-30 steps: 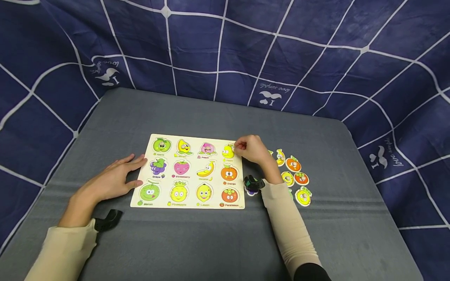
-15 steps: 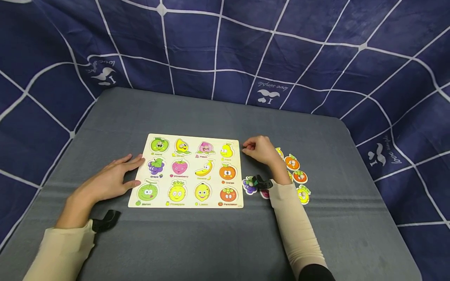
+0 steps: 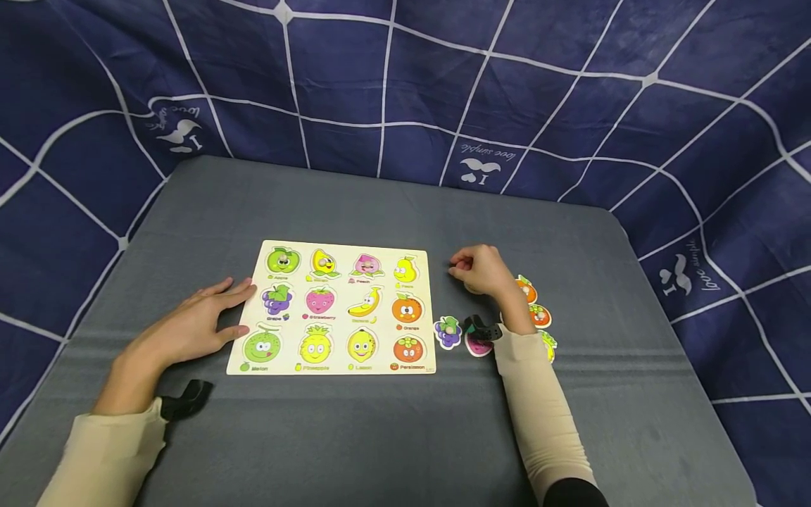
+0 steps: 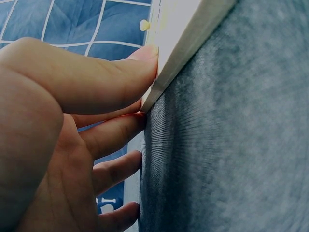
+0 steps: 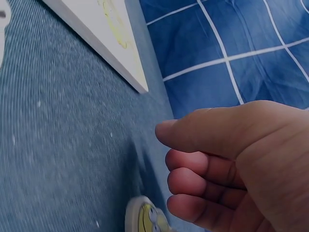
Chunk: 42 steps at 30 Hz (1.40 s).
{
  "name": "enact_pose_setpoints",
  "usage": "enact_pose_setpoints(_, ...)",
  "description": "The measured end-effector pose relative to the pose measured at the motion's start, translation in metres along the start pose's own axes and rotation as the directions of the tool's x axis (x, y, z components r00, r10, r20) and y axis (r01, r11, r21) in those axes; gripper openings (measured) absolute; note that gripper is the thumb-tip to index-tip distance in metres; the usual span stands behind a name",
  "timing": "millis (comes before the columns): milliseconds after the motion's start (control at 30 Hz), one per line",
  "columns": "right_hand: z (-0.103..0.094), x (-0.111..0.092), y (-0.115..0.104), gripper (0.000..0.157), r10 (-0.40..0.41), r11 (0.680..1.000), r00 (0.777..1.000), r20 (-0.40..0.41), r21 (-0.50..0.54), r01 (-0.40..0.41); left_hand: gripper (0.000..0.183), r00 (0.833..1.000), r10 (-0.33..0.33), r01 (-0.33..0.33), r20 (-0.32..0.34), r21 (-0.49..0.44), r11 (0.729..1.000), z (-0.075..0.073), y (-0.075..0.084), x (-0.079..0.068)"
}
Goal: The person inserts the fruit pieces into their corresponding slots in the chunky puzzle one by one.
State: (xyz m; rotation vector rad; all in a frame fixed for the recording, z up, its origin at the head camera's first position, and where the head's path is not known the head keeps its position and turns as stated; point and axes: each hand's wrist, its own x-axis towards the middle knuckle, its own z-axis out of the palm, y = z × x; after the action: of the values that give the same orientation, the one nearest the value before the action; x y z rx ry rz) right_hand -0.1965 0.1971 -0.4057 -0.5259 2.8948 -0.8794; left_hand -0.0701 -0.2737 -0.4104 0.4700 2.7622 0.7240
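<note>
My left hand (image 3: 190, 320) rests at the left edge of a pale wooden fruit puzzle board (image 3: 384, 338). Its fingers are extended, and the thumb (image 4: 111, 82) presses the board's edge in the left wrist view. My right hand (image 3: 483, 271) is in the air right of the board's upper corner, fingers loosely bent and nothing visible between thumb and fingertips. The board's top row shows an apple (image 3: 283, 260), a mango-like yellow fruit, a peach (image 3: 366, 265) and a pear (image 3: 405, 269). Below the right fingers, in the right wrist view, lies a yellow puzzle piece (image 5: 148, 218) with a face.
Loose fruit pieces lie right of the board: a grape piece (image 3: 448, 332), a pink piece (image 3: 478, 346) and an orange piece (image 3: 526, 289), with others partly hidden under my right forearm. A grey cloth (image 3: 355, 436) covers the table; blue curtains surround it.
My right hand has drawn away from the pear at the board's corner, moving right toward the loose pieces. The left hand stays at the board's edge. The view has shifted slightly.
</note>
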Motion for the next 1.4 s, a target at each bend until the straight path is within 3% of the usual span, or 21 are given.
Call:
enact_pose_setpoints(433, -0.012, -0.011, 0.012, 0.01, 0.012, 1.0, 0.999, -0.046, 0.011, -0.011, 0.074, 1.0, 0.026, -0.026, -0.013, -0.005, 1.0, 0.001, -0.002, -0.001)
enact_pose_setpoints(800, -0.02, -0.02, 0.019, 0.008, 0.075, 0.997, 0.997, -0.024, 0.037, -0.074, 0.075, 1.0, 0.016, -0.016, -0.007, -0.012, 1.0, 0.004, -0.003, -0.002)
enact_pose_setpoints(1400, -0.02, -0.033, 0.028, 0.01, 0.078, 0.997, 0.997, -0.026, -0.021, -0.078, 0.075, 0.999, 0.032, -0.031, -0.006, 0.009, 0.999, 0.002, -0.004, 0.001)
